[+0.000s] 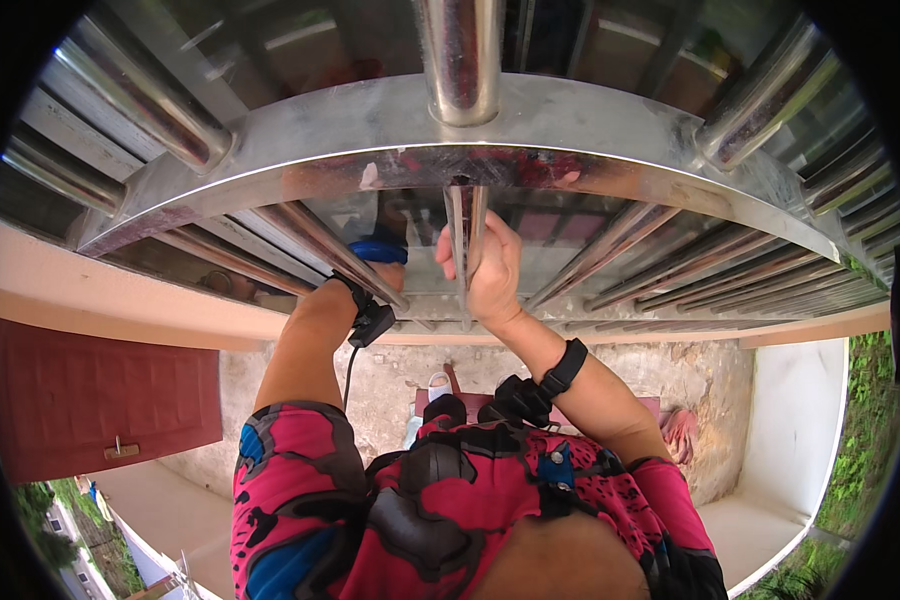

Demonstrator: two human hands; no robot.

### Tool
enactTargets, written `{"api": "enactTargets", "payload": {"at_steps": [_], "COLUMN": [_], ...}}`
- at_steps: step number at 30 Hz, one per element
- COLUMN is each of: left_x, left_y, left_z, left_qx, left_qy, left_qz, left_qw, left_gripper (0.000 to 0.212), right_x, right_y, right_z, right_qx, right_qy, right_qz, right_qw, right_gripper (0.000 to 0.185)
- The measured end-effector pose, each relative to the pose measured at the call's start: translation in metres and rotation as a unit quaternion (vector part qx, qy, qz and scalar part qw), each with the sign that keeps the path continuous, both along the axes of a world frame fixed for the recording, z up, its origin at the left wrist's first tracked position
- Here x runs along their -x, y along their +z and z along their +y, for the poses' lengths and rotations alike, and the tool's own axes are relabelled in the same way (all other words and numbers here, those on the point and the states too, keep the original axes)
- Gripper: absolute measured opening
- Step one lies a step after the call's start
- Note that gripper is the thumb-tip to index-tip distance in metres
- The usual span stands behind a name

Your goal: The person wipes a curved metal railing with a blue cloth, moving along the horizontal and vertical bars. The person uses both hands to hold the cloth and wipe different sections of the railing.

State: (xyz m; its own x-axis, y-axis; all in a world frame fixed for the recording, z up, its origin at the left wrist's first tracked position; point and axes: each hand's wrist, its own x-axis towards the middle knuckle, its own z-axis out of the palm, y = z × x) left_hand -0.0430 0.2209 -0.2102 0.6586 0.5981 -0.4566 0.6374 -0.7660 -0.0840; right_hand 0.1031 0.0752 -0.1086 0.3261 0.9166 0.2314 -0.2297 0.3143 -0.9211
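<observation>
My left hand (388, 276) reaches between steel bars towards the window glass (431, 240). It holds a rounded blue object (379, 252) close to the pane; its exact kind and my fingertips are hidden. A slanted-looking bar (330, 251) crosses in front of my left wrist, which wears a black strap and a small boxed device (372, 324) with a cable. My right hand (497, 271) is wrapped around an upright stainless steel bar (466, 225), fingers showing on its left side and palm on its right.
A wide steel crossbar (570, 112) curves above both hands, with thicker upright bars (461, 60) over it. Far below, my feet (439, 386) are on or above a reddish bench (487, 405). A pink cloth (679, 435), a red door (105, 397) and a white low wall (791, 427) surround the floor.
</observation>
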Motion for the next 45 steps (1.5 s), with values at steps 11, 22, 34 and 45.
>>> {"api": "enactTargets", "payload": {"at_steps": [11, 22, 34, 45], "left_x": [0.012, 0.066, 0.041, -0.034], "left_y": [0.003, 0.087, 0.154, 0.185], "left_z": [-0.019, -0.078, -0.141, -0.149], "left_qx": [-0.057, 0.016, 0.359, 0.256], "left_qy": [-0.095, 0.065, 0.347, 0.257], "left_qz": [0.232, -0.134, -0.606, -0.869], "left_qw": [0.966, 0.989, 0.619, 0.336], "left_gripper": [0.029, 0.028, 0.019, 0.02], "right_x": [0.0, -0.017, -0.024, -0.022], "right_y": [-0.003, -0.048, -0.032, -0.036], "right_z": [0.003, 0.02, 0.024, -0.015], "right_qx": [-0.028, 0.198, 0.081, 0.116], "right_qy": [0.007, 0.029, -0.043, 0.031], "right_qz": [0.028, 0.102, 0.12, -0.059], "right_qw": [0.999, 0.975, 0.989, 0.991], "right_gripper": [0.027, 0.017, 0.019, 0.016]}}
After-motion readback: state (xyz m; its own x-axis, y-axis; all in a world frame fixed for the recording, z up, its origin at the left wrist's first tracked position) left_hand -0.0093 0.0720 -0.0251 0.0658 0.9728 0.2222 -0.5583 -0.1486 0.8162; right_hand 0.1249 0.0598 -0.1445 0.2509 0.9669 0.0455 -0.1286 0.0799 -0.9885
